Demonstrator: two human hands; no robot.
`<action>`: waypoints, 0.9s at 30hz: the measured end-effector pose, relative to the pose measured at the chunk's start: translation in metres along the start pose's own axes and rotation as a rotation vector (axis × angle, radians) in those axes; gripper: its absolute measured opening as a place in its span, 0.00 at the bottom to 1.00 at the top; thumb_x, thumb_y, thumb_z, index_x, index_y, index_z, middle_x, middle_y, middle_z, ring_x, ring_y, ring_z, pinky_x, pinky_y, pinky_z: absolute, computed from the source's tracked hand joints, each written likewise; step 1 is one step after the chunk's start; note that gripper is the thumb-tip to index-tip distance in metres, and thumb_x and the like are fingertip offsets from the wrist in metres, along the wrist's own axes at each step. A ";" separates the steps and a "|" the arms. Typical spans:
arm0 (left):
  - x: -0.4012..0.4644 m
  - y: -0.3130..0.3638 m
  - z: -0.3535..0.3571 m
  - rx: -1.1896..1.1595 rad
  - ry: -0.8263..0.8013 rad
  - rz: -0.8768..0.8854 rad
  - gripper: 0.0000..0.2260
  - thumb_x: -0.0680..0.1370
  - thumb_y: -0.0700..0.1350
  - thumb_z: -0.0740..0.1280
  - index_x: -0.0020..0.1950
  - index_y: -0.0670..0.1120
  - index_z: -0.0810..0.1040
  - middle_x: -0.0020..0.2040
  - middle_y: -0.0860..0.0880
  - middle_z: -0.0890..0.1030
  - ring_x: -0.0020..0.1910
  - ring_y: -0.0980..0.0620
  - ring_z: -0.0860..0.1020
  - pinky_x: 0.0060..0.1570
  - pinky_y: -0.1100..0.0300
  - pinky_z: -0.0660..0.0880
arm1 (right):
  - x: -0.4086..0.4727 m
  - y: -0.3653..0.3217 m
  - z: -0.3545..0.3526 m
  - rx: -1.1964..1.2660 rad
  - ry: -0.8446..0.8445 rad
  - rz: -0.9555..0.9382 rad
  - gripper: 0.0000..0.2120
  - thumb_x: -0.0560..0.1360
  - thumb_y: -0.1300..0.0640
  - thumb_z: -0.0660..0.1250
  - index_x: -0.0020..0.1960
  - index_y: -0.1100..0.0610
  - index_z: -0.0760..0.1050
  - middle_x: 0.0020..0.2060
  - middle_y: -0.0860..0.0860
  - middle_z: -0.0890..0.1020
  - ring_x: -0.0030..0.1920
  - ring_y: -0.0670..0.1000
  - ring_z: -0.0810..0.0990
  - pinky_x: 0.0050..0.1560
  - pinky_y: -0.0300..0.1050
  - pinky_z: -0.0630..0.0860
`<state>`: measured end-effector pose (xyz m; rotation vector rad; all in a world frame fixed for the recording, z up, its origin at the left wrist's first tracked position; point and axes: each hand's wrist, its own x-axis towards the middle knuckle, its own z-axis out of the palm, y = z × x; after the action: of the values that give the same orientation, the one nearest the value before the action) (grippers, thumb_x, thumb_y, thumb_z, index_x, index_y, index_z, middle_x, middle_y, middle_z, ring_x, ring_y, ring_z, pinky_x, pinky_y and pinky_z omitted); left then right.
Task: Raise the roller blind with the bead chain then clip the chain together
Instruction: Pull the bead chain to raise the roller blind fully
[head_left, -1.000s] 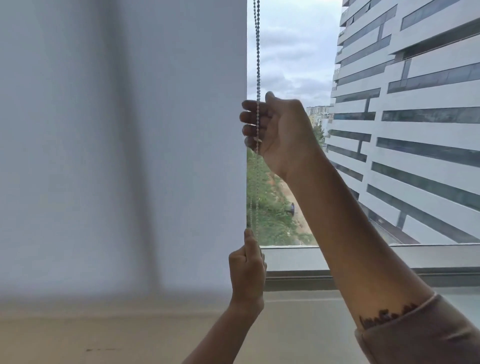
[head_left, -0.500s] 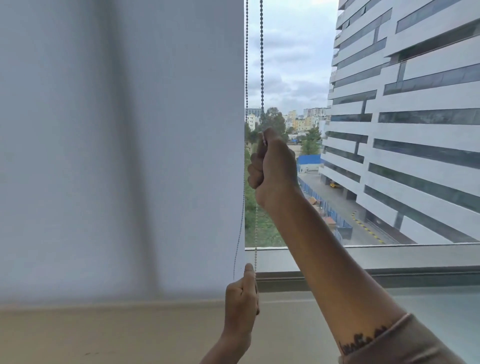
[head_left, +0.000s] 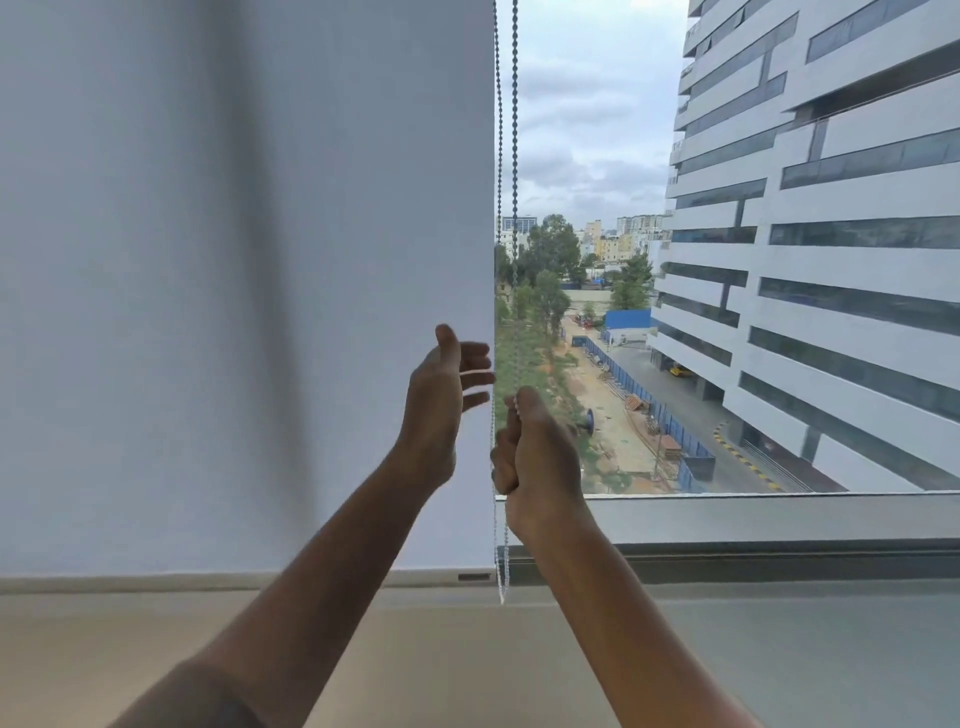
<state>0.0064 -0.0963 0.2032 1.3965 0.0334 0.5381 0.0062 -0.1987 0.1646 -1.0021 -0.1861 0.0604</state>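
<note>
Right hand (head_left: 537, 457) clenches the bead chain (head_left: 515, 156), open left hand (head_left: 447, 395) should catch it higher, pulling straight down beside the blind (head_left: 249, 286)

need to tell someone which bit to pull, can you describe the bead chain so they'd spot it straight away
Find the big pale roller blind covering the left half of the window. Along its right edge, against the open glass, two thin beaded strands hang from the top of the view: that is the bead chain. The right hand is closed around it, and its loop ends near the sill; nothing else there is so thin and beaded.
</note>
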 end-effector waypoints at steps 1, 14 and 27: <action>0.005 0.020 0.006 -0.038 -0.017 0.007 0.28 0.90 0.61 0.50 0.54 0.47 0.85 0.55 0.44 0.88 0.55 0.45 0.87 0.56 0.51 0.82 | 0.000 0.005 -0.002 -0.003 0.009 0.012 0.24 0.79 0.54 0.64 0.24 0.48 0.70 0.20 0.44 0.61 0.19 0.46 0.55 0.21 0.38 0.51; 0.019 0.134 0.055 -0.282 -0.099 -0.120 0.32 0.86 0.69 0.54 0.27 0.52 0.65 0.25 0.54 0.61 0.25 0.53 0.54 0.27 0.62 0.50 | -0.019 0.083 -0.044 -0.167 0.049 0.074 0.26 0.78 0.58 0.64 0.23 0.48 0.62 0.19 0.47 0.59 0.18 0.48 0.53 0.20 0.36 0.53; -0.021 0.038 0.047 -0.328 0.099 0.083 0.32 0.88 0.60 0.61 0.24 0.52 0.63 0.22 0.54 0.59 0.18 0.54 0.55 0.23 0.63 0.53 | -0.002 0.071 -0.076 -0.596 -0.077 0.153 0.13 0.85 0.52 0.66 0.47 0.56 0.83 0.42 0.51 0.84 0.42 0.49 0.79 0.45 0.43 0.73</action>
<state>-0.0090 -0.1448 0.2419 1.0547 -0.0326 0.6504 0.0212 -0.2241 0.0645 -1.6095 -0.2027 0.1913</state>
